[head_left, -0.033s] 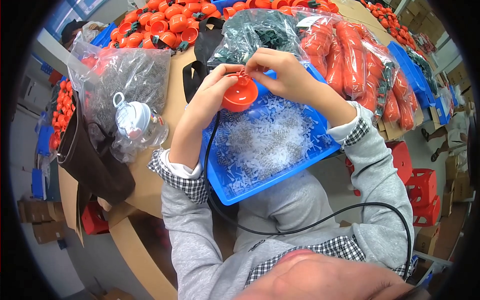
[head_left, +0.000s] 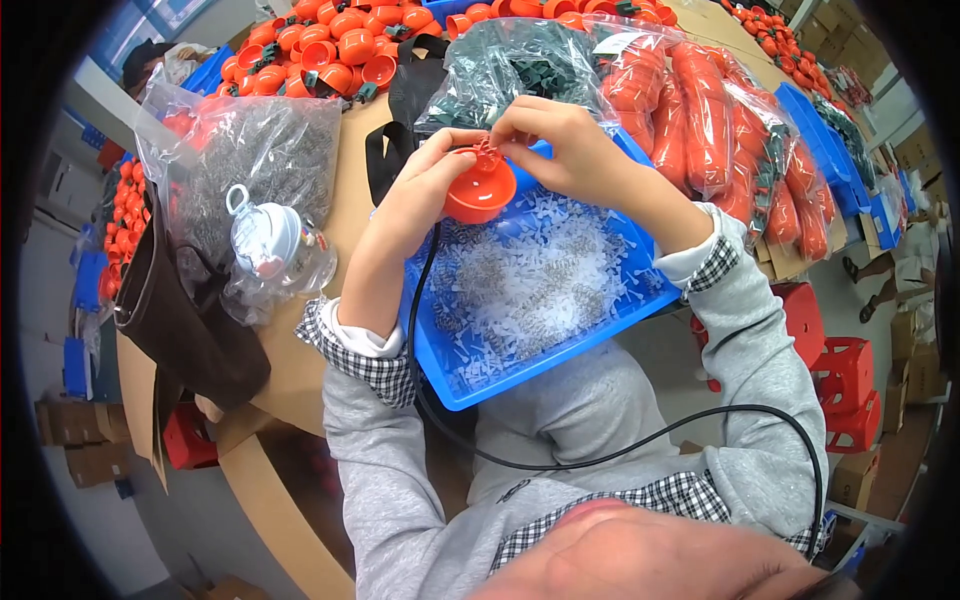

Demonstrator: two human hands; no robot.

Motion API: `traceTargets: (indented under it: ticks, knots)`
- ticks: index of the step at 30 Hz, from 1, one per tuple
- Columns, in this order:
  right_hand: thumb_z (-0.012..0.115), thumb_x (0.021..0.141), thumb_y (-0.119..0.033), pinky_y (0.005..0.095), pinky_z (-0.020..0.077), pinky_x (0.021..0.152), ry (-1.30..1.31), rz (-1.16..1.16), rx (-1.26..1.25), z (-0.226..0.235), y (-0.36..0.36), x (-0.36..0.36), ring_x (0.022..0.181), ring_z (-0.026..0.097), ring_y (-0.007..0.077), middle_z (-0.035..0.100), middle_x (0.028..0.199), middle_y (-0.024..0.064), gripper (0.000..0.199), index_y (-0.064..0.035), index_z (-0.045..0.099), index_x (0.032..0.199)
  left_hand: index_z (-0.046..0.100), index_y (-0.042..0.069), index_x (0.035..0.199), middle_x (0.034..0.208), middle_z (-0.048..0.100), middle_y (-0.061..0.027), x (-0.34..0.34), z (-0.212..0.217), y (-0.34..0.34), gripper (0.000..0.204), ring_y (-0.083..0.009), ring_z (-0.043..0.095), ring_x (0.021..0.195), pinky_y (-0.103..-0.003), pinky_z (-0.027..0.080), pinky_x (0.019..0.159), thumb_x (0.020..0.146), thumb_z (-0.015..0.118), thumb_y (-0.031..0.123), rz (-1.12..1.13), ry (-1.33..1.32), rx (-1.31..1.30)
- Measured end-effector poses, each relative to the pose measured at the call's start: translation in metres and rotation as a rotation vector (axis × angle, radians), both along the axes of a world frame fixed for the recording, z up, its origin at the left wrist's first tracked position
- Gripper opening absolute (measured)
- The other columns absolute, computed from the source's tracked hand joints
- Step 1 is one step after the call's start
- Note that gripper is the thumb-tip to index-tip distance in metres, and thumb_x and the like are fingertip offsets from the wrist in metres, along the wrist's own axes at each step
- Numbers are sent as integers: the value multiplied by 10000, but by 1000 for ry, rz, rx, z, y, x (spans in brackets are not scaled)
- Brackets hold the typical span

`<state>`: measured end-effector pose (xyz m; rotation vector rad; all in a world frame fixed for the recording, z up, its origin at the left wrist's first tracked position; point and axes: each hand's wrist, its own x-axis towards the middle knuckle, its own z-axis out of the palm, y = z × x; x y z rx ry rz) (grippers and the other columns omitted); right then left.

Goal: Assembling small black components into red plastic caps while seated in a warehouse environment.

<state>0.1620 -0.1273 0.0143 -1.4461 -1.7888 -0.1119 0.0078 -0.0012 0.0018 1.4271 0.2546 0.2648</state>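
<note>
My left hand (head_left: 428,178) is closed on an orange-red plastic cup (head_left: 480,195), tilted so that its hollow inside shows. Thumb and fingers grip its far left rim, where a small red toothed part sticks up. At that part, the fingertips of my right hand (head_left: 553,140) are pinched together; whatever lies between them is too small to make out. Below the cup is a blue tray (head_left: 470,393), resting partly over my lap. Small white plastic pins (head_left: 590,265) and metal springs (head_left: 535,322) fill it in a loose heap.
A clear bag of springs (head_left: 275,150), a lidded bottle (head_left: 270,240) and a dark brown bag (head_left: 185,310) stand left. Beyond the tray lie a bag of dark green parts (head_left: 520,70), bagged red cups (head_left: 700,115) and loose cups (head_left: 355,45). A black cable (head_left: 560,466) crosses my lap.
</note>
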Motion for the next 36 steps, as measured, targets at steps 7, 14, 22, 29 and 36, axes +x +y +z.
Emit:
traceTargets:
  ticks: [7, 14, 22, 29, 36]
  knots:
    - [651, 790, -93, 268, 476, 636, 120, -28, -51, 5, -1, -3, 700, 586, 150, 586, 775, 66, 118, -12, 596, 857, 490, -7, 1192, 1070, 576, -111, 1, -3, 3, 348, -133, 598, 959, -252, 508, 776, 907, 455, 190, -50, -43, 87]
    - [642, 817, -128, 250, 491, 693, 238, -29, -167, 2, -2, 5, 771, 613, 120, 625, 831, 53, 177, -9, 606, 943, 560, -36, 1123, 1017, 617, -87, -1, 2, -4, 311, -112, 572, 926, -233, 435, 836, 898, 462, 154, -48, -93, 67]
    - [642, 823, -136, 252, 497, 747, 553, 81, -165, -1, 3, 9, 823, 614, 109, 641, 865, 61, 183, 9, 615, 931, 545, -51, 1135, 1031, 616, -118, -1, 5, 0, 341, -148, 600, 929, -250, 465, 821, 891, 439, 164, -24, -104, -71]
    - [639, 821, -134, 242, 485, 713, 543, 97, -167, -3, 5, 10, 785, 608, 98, 642, 832, 46, 161, -2, 630, 912, 505, -38, 1181, 1053, 605, -154, -1, 6, 1, 420, -229, 634, 878, -330, 531, 763, 879, 450, 249, 4, -111, -61]
    - [544, 803, -55, 281, 495, 720, 342, -424, -134, -22, 20, 72, 779, 625, 165, 658, 872, 112, 192, -4, 644, 958, 501, -37, 1171, 1053, 605, -157, 4, 3, 6, 413, -232, 641, 857, -324, 538, 739, 893, 436, 260, 63, -99, -58]
